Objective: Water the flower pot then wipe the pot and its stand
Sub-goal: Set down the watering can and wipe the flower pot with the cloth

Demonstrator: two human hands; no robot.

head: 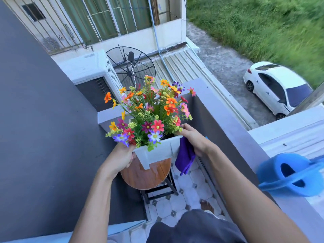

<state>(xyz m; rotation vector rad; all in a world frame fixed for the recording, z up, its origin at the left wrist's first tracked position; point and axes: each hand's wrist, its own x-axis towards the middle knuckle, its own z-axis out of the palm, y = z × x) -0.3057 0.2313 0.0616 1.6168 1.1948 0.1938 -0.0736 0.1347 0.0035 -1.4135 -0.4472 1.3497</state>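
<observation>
A white square flower pot (157, 152) full of colourful flowers (149, 113) hangs tilted just above a round wooden stand (149, 176) with black legs. My left hand (121, 157) grips the pot's left rim from below. My right hand (192, 137) holds the pot's right rim and also grips a purple cloth (185, 158), which dangles beside the pot. The stand's top looks wet. A blue watering can (289, 174) sits on the balcony wall at the right.
A dark wall (43, 128) closes the left side and the grey balcony wall (228, 123) the right, leaving a narrow tiled floor (175, 207). An air-conditioner unit (91, 67) and a satellite dish (130, 67) stand beyond. A white car (273, 88) is parked far below.
</observation>
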